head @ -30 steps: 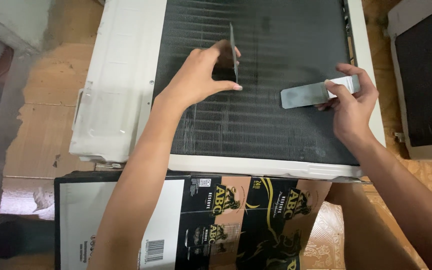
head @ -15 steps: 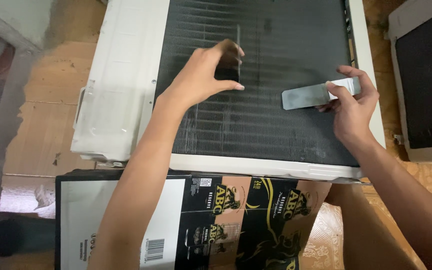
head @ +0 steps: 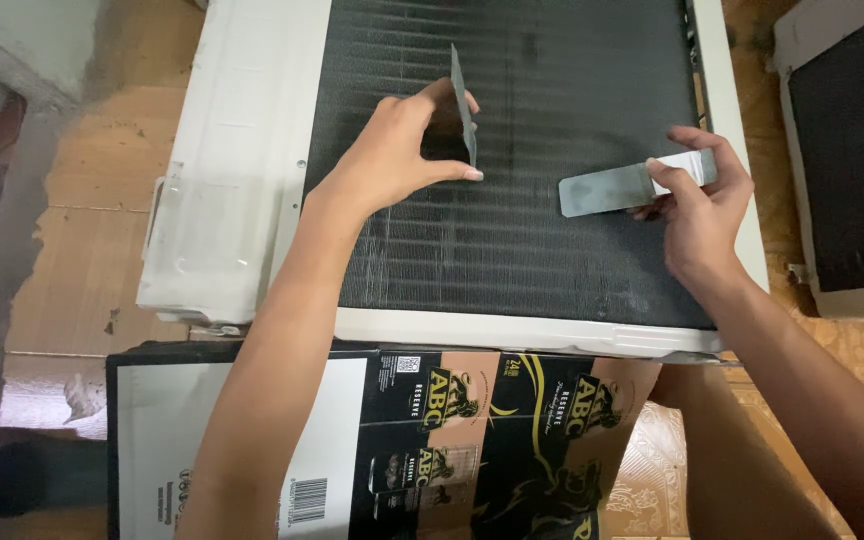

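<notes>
Pinching a thin blade (head: 463,105) upright on edge, the left hand (head: 402,150) sits over the dark fins (head: 512,250) mid-panel. The right hand (head: 697,205) fingers grip a flat scraper (head: 607,188) near the white frame (head: 727,110), fins between the hands bare. Cardboard (head: 372,440) borders the near edge.

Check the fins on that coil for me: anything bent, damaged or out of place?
Yes. The coil has a lighter, scuffed band low on its face, around, where the fin lines look uneven. The rest runs dark and straight. Left hand holds a thin blade edge-on; right hand holds a flat scraper.
</notes>
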